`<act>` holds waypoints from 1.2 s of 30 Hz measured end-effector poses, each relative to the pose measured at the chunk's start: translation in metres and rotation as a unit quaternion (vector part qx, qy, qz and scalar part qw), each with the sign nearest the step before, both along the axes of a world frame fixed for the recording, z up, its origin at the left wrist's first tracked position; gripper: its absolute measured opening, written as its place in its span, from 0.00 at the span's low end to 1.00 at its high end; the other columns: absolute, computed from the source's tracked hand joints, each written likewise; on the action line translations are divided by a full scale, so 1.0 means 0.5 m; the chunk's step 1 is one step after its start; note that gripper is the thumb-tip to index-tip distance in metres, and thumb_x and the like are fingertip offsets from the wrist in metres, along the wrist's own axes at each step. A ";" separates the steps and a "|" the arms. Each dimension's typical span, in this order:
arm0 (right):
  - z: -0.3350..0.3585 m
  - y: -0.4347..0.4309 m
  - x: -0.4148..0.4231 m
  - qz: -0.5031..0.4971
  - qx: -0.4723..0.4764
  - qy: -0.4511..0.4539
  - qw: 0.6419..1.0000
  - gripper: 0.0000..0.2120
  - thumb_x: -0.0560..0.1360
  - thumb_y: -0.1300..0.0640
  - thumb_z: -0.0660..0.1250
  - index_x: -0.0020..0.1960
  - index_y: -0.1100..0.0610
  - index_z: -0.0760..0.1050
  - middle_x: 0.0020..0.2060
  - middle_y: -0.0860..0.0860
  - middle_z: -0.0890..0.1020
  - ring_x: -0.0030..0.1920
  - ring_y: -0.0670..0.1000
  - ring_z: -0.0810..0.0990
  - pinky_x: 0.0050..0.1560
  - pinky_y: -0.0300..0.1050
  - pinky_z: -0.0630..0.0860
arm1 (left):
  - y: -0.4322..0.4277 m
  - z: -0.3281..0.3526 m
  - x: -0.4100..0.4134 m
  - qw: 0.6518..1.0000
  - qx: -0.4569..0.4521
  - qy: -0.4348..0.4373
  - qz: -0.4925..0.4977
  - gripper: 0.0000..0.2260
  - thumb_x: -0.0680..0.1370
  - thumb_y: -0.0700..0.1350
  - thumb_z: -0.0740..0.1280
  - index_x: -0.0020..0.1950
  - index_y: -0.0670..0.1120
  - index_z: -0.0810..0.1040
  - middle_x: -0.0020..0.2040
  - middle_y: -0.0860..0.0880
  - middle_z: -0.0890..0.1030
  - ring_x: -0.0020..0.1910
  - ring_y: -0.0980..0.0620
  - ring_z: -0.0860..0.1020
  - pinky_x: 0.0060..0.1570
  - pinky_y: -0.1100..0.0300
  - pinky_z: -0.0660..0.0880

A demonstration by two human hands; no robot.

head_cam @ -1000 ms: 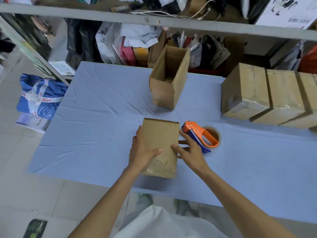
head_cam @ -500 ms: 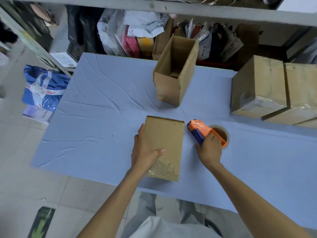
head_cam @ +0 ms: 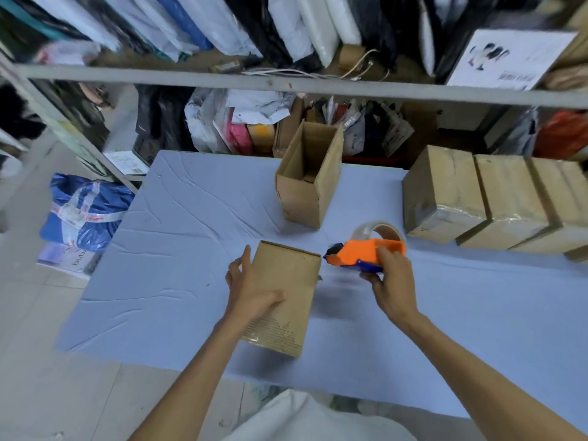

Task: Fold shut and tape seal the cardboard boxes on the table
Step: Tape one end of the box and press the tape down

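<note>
A closed brown cardboard box (head_cam: 292, 281) lies on the blue table (head_cam: 178, 249) in front of me. My left hand (head_cam: 251, 291) holds its left side, thumb across the top face. Just right of the box, my right hand (head_cam: 389, 281) grips an orange and blue tape dispenser (head_cam: 366, 251) with a clear tape roll, lifted off the table, its nose pointing at the box's far right corner. Farther back stands an open cardboard box (head_cam: 307, 183), its flaps up.
Several taped cardboard boxes (head_cam: 483, 198) sit in a row at the right of the table. A metal shelf rail (head_cam: 286, 85) crosses above the table's far edge, with bags and parcels behind. A blue bag (head_cam: 82, 214) lies on the floor at left.
My right hand left the box, took hold of the tape dispenser and lifted it off the table toward the box. My left hand stayed on the box.
</note>
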State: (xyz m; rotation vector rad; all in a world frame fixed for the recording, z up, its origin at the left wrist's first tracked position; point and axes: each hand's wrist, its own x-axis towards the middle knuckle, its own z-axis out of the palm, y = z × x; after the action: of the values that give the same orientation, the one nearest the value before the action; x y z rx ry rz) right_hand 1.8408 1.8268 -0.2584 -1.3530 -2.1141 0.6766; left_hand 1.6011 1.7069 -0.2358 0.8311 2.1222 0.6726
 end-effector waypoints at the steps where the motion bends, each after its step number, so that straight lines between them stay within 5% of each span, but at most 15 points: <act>1: 0.011 0.002 0.000 0.011 0.011 0.006 1.000 0.21 0.63 0.75 0.71 0.39 0.55 0.63 0.35 0.51 0.72 0.35 0.54 0.70 0.31 0.35 0.69 | 0.006 0.017 0.011 0.999 0.044 0.020 -0.017 0.52 0.61 0.58 0.74 0.78 0.53 0.50 0.72 0.50 0.57 0.71 0.51 0.56 0.63 0.59 0.62; 3: 0.029 0.004 -0.001 0.029 0.036 0.001 0.999 0.22 0.63 0.72 0.74 0.38 0.55 0.63 0.34 0.50 0.71 0.35 0.53 0.69 0.32 0.36 0.65 | 0.023 0.057 0.036 0.987 0.139 0.032 -0.070 0.41 0.65 0.58 0.70 0.75 0.54 0.59 0.68 0.56 0.62 0.67 0.58 0.60 0.59 0.68 0.61; 7: 0.042 -0.002 -0.005 0.048 0.068 0.002 0.997 0.23 0.64 0.68 0.78 0.40 0.53 0.64 0.37 0.47 0.71 0.38 0.52 0.69 0.38 0.35 0.63 | 0.054 0.109 0.071 0.954 0.223 0.042 -0.195 0.26 0.77 0.38 0.67 0.73 0.54 0.66 0.68 0.59 0.67 0.68 0.60 0.65 0.62 0.78 0.58; 11: 0.052 -0.006 -0.008 0.053 0.094 -0.007 0.994 0.17 0.62 0.67 0.79 0.41 0.60 0.71 0.38 0.52 0.76 0.40 0.54 0.71 0.38 0.35 0.64 | 0.068 0.116 0.074 0.935 0.234 0.065 -0.258 0.19 0.76 0.38 0.67 0.65 0.52 0.76 0.60 0.56 0.77 0.60 0.59 0.74 0.62 0.63 0.71; 15: 0.066 0.000 0.002 0.090 0.102 -0.081 0.987 0.24 0.60 0.63 0.81 0.50 0.52 0.73 0.38 0.54 0.81 0.38 0.61 0.78 0.35 0.42 0.67 | 0.073 0.117 0.062 0.943 0.235 0.032 -0.235 0.14 0.73 0.37 0.68 0.57 0.50 0.82 0.51 0.56 0.83 0.52 0.60 0.79 0.57 0.60 0.76; 18: 0.095 0.013 0.001 0.127 -0.020 -0.126 0.984 0.27 0.63 0.61 0.78 0.55 0.47 0.68 0.43 0.53 0.82 0.43 0.59 0.78 0.34 0.44 0.65 | 0.082 0.113 0.051 0.958 0.210 -0.010 -0.197 0.12 0.75 0.37 0.67 0.54 0.48 0.84 0.48 0.55 0.85 0.48 0.60 0.82 0.54 0.61 0.78; 23: 0.124 0.023 0.000 0.182 -0.200 -0.027 0.962 0.23 0.68 0.64 0.73 0.58 0.51 0.68 0.46 0.48 0.80 0.44 0.51 0.79 0.41 0.47 0.79 | 0.109 0.095 0.027 0.977 0.163 -0.067 -0.120 0.06 0.75 0.37 0.69 0.49 0.44 0.85 0.43 0.48 0.85 0.41 0.55 0.83 0.43 0.68 0.76; 28: 0.131 0.011 -0.002 0.202 -0.123 -0.084 0.968 0.29 0.67 0.51 0.77 0.62 0.51 0.66 0.53 0.45 0.77 0.48 0.47 0.77 0.44 0.36 0.74 | 0.118 0.082 0.022 0.981 0.118 -0.134 -0.081 0.05 0.72 0.37 0.73 0.44 0.46 0.83 0.41 0.45 0.84 0.44 0.47 0.84 0.50 0.49 0.81; 30: 0.130 0.008 -0.009 0.206 -0.060 -0.141 0.966 0.35 0.62 0.43 0.79 0.62 0.51 0.67 0.53 0.44 0.76 0.48 0.46 0.75 0.44 0.34 0.70 | 0.122 0.079 0.028 0.983 0.105 -0.124 -0.089 0.06 0.69 0.39 0.72 0.44 0.45 0.83 0.38 0.47 0.84 0.43 0.47 0.83 0.50 0.49 0.81; 36: 0.129 0.023 -0.014 0.190 0.003 -0.167 0.967 0.27 0.66 0.42 0.76 0.59 0.51 0.70 0.51 0.46 0.80 0.44 0.45 0.76 0.40 0.29 0.67 | 0.135 0.077 0.047 0.991 0.071 -0.088 -0.065 0.08 0.72 0.37 0.69 0.51 0.44 0.81 0.43 0.45 0.83 0.43 0.48 0.83 0.41 0.57 0.81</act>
State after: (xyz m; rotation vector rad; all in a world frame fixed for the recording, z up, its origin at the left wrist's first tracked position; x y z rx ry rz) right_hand 1.8336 1.8384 -0.1940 -1.1258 -2.6854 0.6196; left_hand 1.6246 1.7744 -0.1975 0.9422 1.8629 0.8045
